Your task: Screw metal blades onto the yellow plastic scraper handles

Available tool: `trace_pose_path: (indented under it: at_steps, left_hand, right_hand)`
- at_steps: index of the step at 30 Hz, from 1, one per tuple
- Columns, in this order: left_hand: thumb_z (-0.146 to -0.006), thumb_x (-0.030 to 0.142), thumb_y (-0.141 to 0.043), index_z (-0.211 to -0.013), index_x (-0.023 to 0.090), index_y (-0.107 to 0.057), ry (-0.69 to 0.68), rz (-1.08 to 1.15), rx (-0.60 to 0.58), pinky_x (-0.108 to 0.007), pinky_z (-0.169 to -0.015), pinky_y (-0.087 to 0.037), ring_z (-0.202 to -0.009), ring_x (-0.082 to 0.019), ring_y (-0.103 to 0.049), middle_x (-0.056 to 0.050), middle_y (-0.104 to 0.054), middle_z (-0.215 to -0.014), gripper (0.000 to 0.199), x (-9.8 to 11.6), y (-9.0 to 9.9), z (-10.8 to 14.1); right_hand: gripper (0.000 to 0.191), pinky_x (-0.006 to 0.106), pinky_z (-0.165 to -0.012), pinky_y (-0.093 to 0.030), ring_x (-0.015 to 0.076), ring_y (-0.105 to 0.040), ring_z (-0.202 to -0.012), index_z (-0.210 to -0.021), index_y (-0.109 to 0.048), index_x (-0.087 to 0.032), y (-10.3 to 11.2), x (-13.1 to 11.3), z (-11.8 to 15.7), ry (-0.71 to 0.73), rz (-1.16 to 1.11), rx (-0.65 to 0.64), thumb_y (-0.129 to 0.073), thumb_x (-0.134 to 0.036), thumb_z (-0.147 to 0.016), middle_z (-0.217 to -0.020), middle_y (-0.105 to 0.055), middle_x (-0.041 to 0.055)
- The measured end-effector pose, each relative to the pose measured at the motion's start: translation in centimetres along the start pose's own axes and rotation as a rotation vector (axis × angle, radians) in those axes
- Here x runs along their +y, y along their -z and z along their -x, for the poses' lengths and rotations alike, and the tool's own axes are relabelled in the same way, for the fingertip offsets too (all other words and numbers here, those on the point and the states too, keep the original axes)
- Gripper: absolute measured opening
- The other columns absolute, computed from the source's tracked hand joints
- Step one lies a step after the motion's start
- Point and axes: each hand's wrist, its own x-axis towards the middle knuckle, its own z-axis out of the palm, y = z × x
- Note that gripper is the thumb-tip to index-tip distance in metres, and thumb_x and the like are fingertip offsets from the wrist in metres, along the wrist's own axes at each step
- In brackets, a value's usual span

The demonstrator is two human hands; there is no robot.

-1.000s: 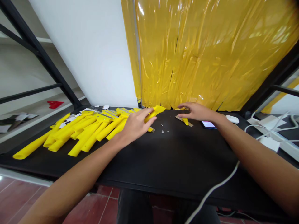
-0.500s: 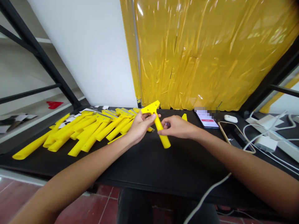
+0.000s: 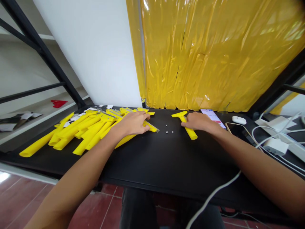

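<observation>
My right hand (image 3: 196, 121) pinches the handle of a yellow scraper (image 3: 190, 132) with a T-shaped head, low over or on the black table. At the right end of a heap of yellow scrapers (image 3: 83, 127), my left hand (image 3: 133, 122) reaches palm down, thumb and fingers apart. Just beyond its thumb lies the head of another scraper (image 3: 152, 128) with a metal blade at its edge. Whether the hand touches that one is unclear. Several tiny metal screws or nuts (image 3: 167, 131) lie between the hands.
To the right are a lit phone (image 3: 214, 117), a white earbud case (image 3: 239, 120), a second dark phone (image 3: 240, 133) and a white charger (image 3: 276, 146) with cables. A white cable (image 3: 214, 197) crosses the table's front edge. Yellow plastic curtain (image 3: 202, 57) hangs behind.
The scraper that my left hand held up in the middle is now in my right hand, lower and further right. My left hand has moved left to the heap. The small metal parts have come into view.
</observation>
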Motion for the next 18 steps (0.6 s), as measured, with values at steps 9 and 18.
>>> trace_pose_path:
  at_steps: [9, 18]
  left_hand:
    - [-0.082, 0.028, -0.07, -0.116, 0.022, -0.074, 0.034, -0.016, -0.144, -0.033, -0.073, -0.047, -0.088, -0.03, -0.071, -0.009, -0.076, -0.093, 0.034, -0.6, -0.5, 0.5]
    - [-0.087, 0.033, -0.07, -0.15, 0.015, -0.053, 0.114, 0.923, -0.081, -0.026, -0.054, -0.047, -0.058, -0.015, -0.064, 0.0, -0.067, -0.08, 0.067, 1.4, -0.7, -0.3]
  right_hand:
    - [0.04, 0.043, -0.079, -0.052, 0.0352, -0.073, -0.096, -0.109, -0.073, -0.015, 3.4, 0.6, 0.8, 0.114, -0.159, 0.263, -0.051, -0.048, -0.097, -0.1, -0.077, 0.0181]
    - [0.037, 0.034, -0.071, -0.046, 0.0199, -0.065, -0.081, -0.104, -0.074, -0.025, 6.0, -2.2, 3.7, 0.469, -0.81, 0.486, -0.055, -0.057, -0.101, -0.1, -0.077, 0.0054]
